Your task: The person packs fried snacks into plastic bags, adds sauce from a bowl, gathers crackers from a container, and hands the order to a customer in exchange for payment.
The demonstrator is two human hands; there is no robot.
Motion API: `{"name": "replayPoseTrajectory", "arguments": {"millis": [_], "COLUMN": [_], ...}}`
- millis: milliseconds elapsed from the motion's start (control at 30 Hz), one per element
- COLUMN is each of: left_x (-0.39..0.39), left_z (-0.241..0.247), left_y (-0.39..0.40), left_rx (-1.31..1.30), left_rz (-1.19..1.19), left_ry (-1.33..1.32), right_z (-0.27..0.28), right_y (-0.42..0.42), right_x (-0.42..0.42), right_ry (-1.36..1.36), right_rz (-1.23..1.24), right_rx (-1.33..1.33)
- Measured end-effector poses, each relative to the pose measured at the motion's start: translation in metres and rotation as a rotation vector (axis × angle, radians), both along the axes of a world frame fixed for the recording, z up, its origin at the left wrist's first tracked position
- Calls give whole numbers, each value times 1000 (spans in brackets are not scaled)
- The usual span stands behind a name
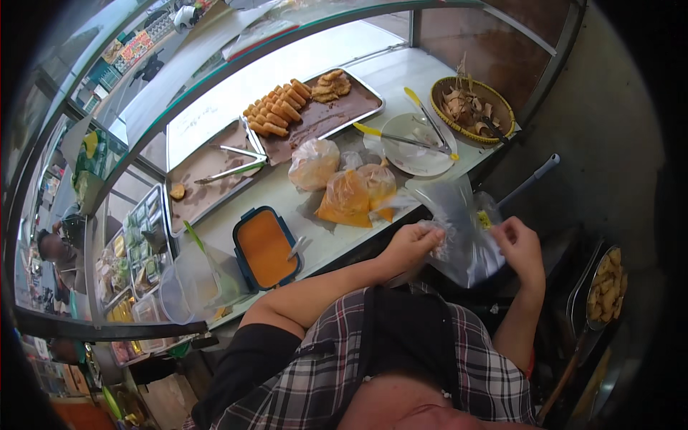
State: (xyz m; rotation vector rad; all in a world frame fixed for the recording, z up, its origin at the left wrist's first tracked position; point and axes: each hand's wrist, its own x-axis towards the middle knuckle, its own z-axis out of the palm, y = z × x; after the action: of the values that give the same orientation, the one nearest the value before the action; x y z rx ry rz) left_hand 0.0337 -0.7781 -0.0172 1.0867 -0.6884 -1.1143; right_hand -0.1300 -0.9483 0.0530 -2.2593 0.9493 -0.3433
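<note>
Between my hands hangs a clear plastic bag (457, 236), just off the counter's front edge. My left hand (411, 244) grips bunched plastic at its left side. My right hand (516, 242) pinches the plastic at the other side, next to a small clear bag with something yellow-green (484, 219) in it. Close by on the counter stand tied bags of orange sauce (344, 199) and a bag of pale orange food (314, 164). A white plate (419, 161) with yellow-tipped tongs (398, 137) lies behind the hanging bag.
A tray of fried rolls (277, 107) and a tray with metal tongs (231, 166) sit farther back. An orange-filled container (266, 247) is at left, a wicker basket (473, 134) at upper right. Fried food lies in a strainer (607, 287) at far right. A person (59, 250) is outside the glass.
</note>
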Motion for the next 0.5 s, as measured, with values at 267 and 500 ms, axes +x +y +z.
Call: {"name": "replayPoseTrajectory", "arguments": {"millis": [267,500], "left_x": [-4,0], "left_z": [8,-18], "left_y": [-3,6], "left_rx": [84,19], "left_rz": [-132,172], "left_ry": [162,126], "right_z": [-29,-39], "right_y": [53,22], "right_x": [24,-15], "right_ry": [-378,-360], "right_rz": [437,212], "right_rx": [560,461]}}
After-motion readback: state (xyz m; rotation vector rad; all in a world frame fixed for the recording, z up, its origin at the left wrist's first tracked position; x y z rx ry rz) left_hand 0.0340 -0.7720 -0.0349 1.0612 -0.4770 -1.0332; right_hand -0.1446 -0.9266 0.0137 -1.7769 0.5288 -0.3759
